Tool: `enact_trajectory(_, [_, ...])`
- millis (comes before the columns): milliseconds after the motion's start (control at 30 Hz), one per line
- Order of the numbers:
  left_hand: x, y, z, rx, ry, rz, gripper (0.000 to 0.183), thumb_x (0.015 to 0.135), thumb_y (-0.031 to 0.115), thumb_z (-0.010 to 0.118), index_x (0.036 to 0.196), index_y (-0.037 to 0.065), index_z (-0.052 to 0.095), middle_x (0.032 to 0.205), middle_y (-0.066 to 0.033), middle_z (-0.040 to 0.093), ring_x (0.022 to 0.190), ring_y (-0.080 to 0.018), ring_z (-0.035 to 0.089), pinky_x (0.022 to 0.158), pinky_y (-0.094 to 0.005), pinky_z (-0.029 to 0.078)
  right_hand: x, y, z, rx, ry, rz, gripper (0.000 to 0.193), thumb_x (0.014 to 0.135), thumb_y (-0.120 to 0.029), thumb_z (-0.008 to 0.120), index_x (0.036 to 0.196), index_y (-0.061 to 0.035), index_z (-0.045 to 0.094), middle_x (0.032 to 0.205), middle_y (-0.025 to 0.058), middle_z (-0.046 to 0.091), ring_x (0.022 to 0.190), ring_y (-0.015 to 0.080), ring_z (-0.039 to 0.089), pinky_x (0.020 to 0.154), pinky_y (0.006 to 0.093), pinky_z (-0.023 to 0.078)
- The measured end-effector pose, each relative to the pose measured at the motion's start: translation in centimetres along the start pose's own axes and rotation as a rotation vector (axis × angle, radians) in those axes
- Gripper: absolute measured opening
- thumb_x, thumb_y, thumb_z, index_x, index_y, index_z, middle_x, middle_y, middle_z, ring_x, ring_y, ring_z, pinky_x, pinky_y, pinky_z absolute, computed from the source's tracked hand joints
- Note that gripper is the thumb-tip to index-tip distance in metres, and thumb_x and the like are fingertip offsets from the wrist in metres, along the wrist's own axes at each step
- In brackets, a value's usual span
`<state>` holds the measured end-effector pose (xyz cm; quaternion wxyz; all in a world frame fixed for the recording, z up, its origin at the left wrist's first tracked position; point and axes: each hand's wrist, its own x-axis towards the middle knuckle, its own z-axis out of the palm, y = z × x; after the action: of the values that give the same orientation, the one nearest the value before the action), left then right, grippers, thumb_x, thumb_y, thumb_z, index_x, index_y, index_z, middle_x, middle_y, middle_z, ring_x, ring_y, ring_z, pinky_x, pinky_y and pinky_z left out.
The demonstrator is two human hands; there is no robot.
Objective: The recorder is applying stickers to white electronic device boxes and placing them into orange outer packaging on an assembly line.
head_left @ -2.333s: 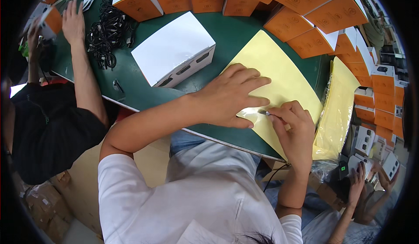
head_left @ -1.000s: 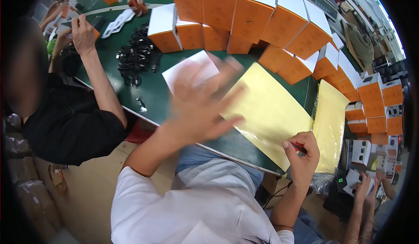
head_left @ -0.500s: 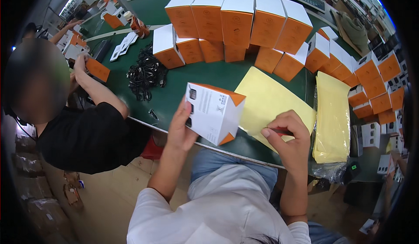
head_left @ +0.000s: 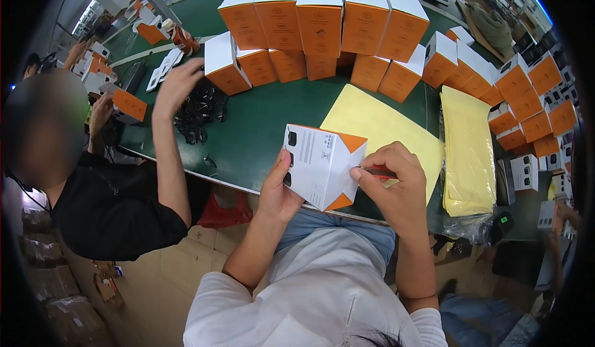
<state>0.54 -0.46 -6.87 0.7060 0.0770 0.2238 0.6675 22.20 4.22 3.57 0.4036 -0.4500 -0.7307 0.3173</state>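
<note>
Yellow sheet (head_left: 384,114) as landmark. Widest bare stretch of green table (head_left: 251,120) runs left of it, as far as the heap of black cables (head_left: 199,114); beyond it, only a narrow strip before the stacked orange-and-white boxes (head_left: 319,27); to its right, little room, the bagged yellow stack (head_left: 468,155) lying just beside. Table's near edge passes below the sheet, under the hands. White-and-orange box (head_left: 313,167) held at the sheet's near-left side, hiding part of it; cannot tell whether box touches table. Left hand (head_left: 279,192) spread about the box's width, thumb against the printed face, other fingers mostly hidden below. Right hand (head_left: 396,170), over the sheet's near part, thumb and forefinger pinched together on a slim red tool (head_left: 382,174), fingertips at the box's end face; contact unclear. Half a second ago that hand was apart from the box; the gap has now closed.
</note>
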Motion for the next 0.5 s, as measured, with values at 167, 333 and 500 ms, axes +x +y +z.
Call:
enact_trajectory(167, [-0.30,-0.12,-0.16,-0.029,-0.010,0.007,0.046,0.110,0.030,0.053,0.152,0.011,0.047,0.147,-0.0079,0.059,0.134,-0.0243,0.059,0.113,-0.0440,0.048,-0.25,-0.56,-0.19,-0.208,0.032,-0.129,0.023,0.077,-0.022,0.087,0.085,-0.0102,0.070,0.079,0.0020,0.063,0.076,0.0204,0.061,0.074,0.0361,0.038])
enact_trajectory(333, [-0.10,-0.21,-0.02,0.019,0.028,-0.002,0.046,0.111,0.030,0.053,0.151,0.010,0.047,0.147,-0.0084,0.059,0.134,-0.0251,0.059,0.113,-0.0452,0.048,-0.08,-0.39,-0.35,-0.442,-0.020,-0.185,0.037,0.075,-0.037,0.087,0.080,-0.0100,0.063,0.083,0.0034,0.063,0.072,0.0238,0.055,0.074,0.0386,0.036])
enact_trajectory(500, [-0.14,-0.26,0.30,0.007,0.011,-0.031,0.046,0.111,0.034,0.052,0.150,0.010,0.049,0.145,-0.0101,0.060,0.133,-0.0266,0.059,0.113,-0.0462,0.048,0.34,-0.72,-0.55,-0.555,0.059,-0.221,0.046,0.069,-0.038,0.092,0.086,-0.0074,0.063,0.081,0.0058,0.059,0.077,0.0250,0.055,0.077,0.0401,0.038])
